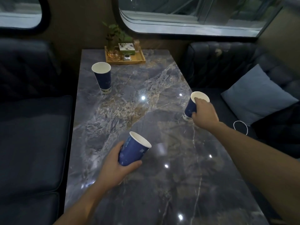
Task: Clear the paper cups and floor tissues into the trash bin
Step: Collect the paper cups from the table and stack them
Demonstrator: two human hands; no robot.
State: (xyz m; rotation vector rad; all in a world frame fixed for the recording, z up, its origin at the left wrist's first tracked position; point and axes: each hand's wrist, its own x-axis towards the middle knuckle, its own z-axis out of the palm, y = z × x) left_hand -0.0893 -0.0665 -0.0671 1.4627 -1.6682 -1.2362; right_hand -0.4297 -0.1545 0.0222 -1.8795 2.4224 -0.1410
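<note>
Three blue paper cups with white insides are over a grey marble table point(162, 176). My left hand point(116, 164) grips one cup point(132, 149) near the table's middle front, tilted to the right and lifted off the surface. At the right edge, my right hand point(205, 115) holds a second cup point(191, 104), fingers over its rim and thumb on its side; its base rests at the table edge. The third cup point(102, 77) stands upright and alone at the far left. No tissues or trash bin are in view.
A wooden tray point(141, 61) with a small plant, a box and small items sits at the table's far end under the window. Dark sofas flank the table on both sides. A light blue cushion point(258, 95) and a white cable loop point(240, 126) lie on the right sofa.
</note>
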